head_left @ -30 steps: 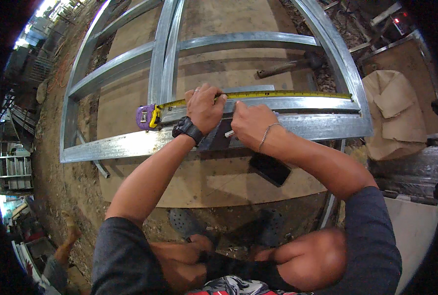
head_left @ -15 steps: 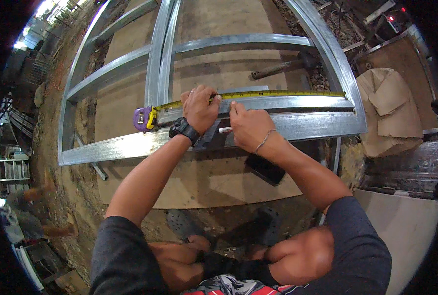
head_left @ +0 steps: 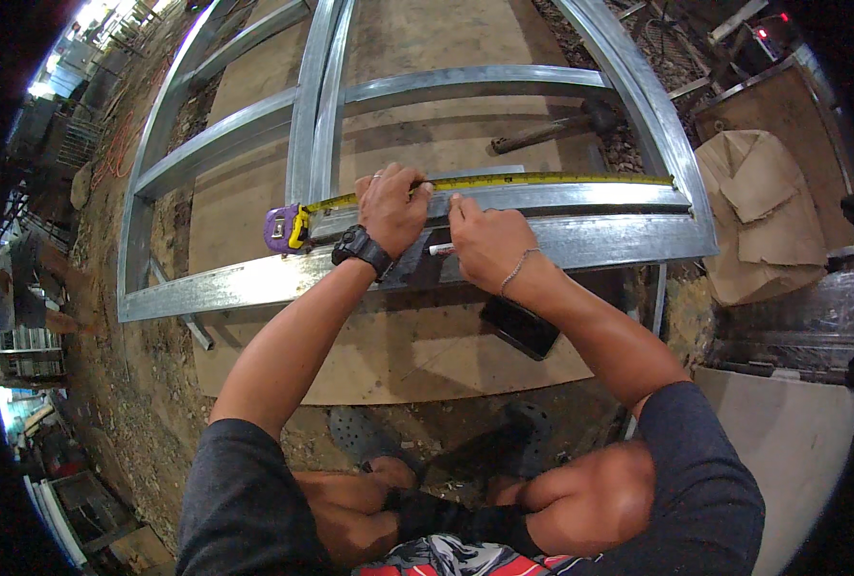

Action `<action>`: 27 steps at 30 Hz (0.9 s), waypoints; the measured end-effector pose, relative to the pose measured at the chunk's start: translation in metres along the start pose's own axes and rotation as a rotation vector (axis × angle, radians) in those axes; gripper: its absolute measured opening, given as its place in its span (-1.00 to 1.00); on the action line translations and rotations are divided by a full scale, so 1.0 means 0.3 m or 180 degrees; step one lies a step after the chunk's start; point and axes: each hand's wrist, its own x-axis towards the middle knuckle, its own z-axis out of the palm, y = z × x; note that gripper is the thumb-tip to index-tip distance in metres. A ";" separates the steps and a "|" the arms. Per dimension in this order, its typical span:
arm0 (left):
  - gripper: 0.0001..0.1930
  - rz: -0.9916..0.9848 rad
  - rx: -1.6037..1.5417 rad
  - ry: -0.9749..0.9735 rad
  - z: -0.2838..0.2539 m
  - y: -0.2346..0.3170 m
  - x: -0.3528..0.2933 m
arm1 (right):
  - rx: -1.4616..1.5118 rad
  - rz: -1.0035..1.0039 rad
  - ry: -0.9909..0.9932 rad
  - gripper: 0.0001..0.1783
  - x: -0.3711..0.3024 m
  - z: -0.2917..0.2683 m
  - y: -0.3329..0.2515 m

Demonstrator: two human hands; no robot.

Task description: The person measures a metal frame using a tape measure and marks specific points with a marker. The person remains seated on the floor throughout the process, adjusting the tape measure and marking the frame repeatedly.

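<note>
A yellow tape measure blade (head_left: 561, 180) is drawn out along a metal bar (head_left: 600, 198) of the frame, its far end at the right side rail. The purple and yellow case (head_left: 285, 229) rests on the metal at left. My left hand (head_left: 393, 211), with a black watch at the wrist, is closed over the blade, thumb and fingers pressing it. Close beside it, my right hand (head_left: 489, 240) grips a white marker (head_left: 441, 249), one end of which sticks out toward the left. Its fingertips are by the bar just below the blade; the marker's tip is hidden.
The shiny metal frame (head_left: 225, 288) lies over a brown board (head_left: 398, 360). A hammer (head_left: 552, 132) is inside the frame, and a black phone-like object (head_left: 520, 327) lies below my right forearm. Crumpled brown paper (head_left: 758, 216) sits at right. A person (head_left: 48, 288) is at far left.
My hands, the tape measure and the marker keep nearly the same places. The view has shifted slightly, and the person at far left has moved.
</note>
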 end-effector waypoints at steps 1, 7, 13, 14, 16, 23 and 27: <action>-0.82 0.0006 0.0001 0.0011 0.000 -0.001 -0.002 | -0.0066 0.0025 -0.0045 -0.29 0.002 0.004 -0.001; -0.82 0.0024 -0.0050 0.0013 0.002 -0.014 -0.001 | -0.0026 -0.0048 0.0158 -0.32 0.000 0.022 0.006; -0.82 -0.0019 0.0057 -0.0062 0.000 -0.008 0.000 | 0.0067 -0.0031 0.0082 -0.38 0.001 0.016 0.002; -0.82 -0.0027 0.0078 -0.0062 -0.001 -0.010 -0.001 | 0.0051 -0.0053 0.0078 -0.38 0.002 0.014 0.001; -0.82 -0.0046 0.0043 -0.0101 -0.003 -0.010 0.000 | 0.0018 -0.0094 0.0066 -0.38 0.002 0.011 0.004; -0.82 0.0002 0.0036 -0.0036 -0.006 -0.012 -0.001 | 0.0072 -0.0103 0.0264 -0.65 0.004 0.016 -0.002; -0.81 -0.0071 0.0061 -0.0110 -0.001 -0.012 -0.002 | 0.0010 -0.0027 0.0123 -0.44 0.008 0.017 -0.005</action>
